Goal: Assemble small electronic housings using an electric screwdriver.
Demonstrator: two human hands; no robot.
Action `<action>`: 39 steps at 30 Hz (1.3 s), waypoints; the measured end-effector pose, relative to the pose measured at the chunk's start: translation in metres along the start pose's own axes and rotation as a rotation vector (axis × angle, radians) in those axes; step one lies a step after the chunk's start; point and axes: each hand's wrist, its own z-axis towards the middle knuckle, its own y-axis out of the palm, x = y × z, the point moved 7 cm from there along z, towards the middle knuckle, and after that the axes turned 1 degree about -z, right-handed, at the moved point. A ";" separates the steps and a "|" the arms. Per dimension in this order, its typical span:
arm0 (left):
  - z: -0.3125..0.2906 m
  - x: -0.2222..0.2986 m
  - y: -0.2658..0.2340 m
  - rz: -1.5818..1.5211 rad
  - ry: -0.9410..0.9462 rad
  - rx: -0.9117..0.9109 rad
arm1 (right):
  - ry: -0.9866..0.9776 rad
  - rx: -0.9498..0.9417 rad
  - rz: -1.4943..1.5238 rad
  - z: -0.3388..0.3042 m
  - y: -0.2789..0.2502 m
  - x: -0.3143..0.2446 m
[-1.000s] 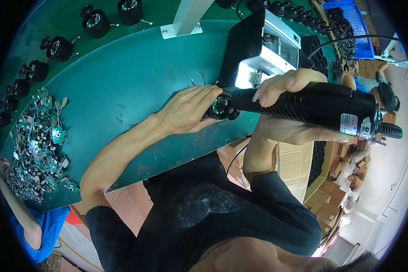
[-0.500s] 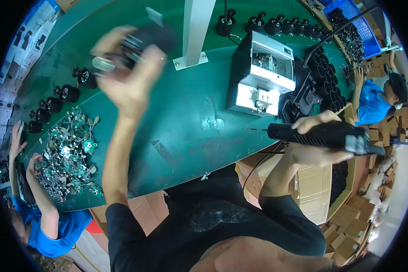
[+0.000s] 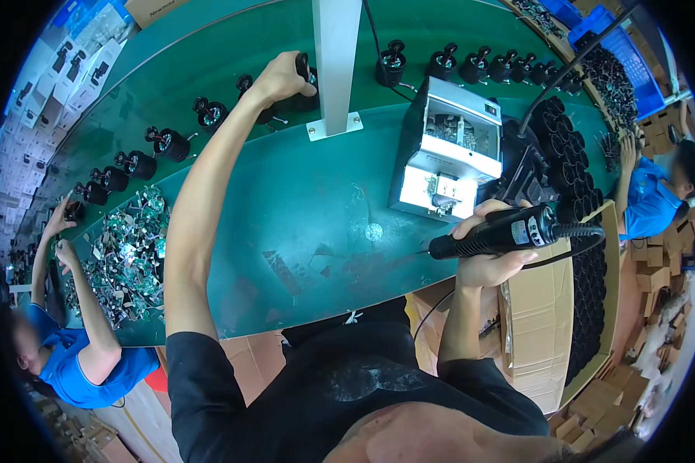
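Note:
My left hand (image 3: 283, 80) reaches far across the green bench, its fingers closed round a black cylindrical housing (image 3: 305, 69) just left of the white metal post (image 3: 333, 69). Part of that housing is hidden by the hand and the post. In my right hand (image 3: 493, 268) lies a black electric screwdriver (image 3: 494, 234), its thin bit pointing left over the bench and its cable trailing to the right. Directly beyond the screwdriver stands a silver-and-black boxy machine (image 3: 463, 158) with a lit front.
Several similar black housings (image 3: 170, 143) line the green belt on both sides of the post. A heap of small circuit boards (image 3: 127, 255) lies at left. Black cups (image 3: 567, 147) crowd the right, above a cardboard box (image 3: 537, 324). Co-workers in blue sit left (image 3: 93, 366) and right (image 3: 649, 197).
My left hand has gone from above the bench to beside the post with the black piece. My right hand has shifted the screwdriver left and tilted it. The row of housings looks shifted rightward.

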 end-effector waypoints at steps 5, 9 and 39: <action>-0.007 0.025 -0.009 0.106 -0.046 -0.118 | -0.020 -0.035 0.007 0.000 -0.002 0.002; 0.003 0.073 -0.034 0.111 0.152 0.019 | -0.047 -0.043 0.018 0.000 -0.003 0.001; -0.002 0.098 -0.164 0.230 0.372 0.193 | -0.176 -0.047 0.080 -0.014 -0.003 -0.016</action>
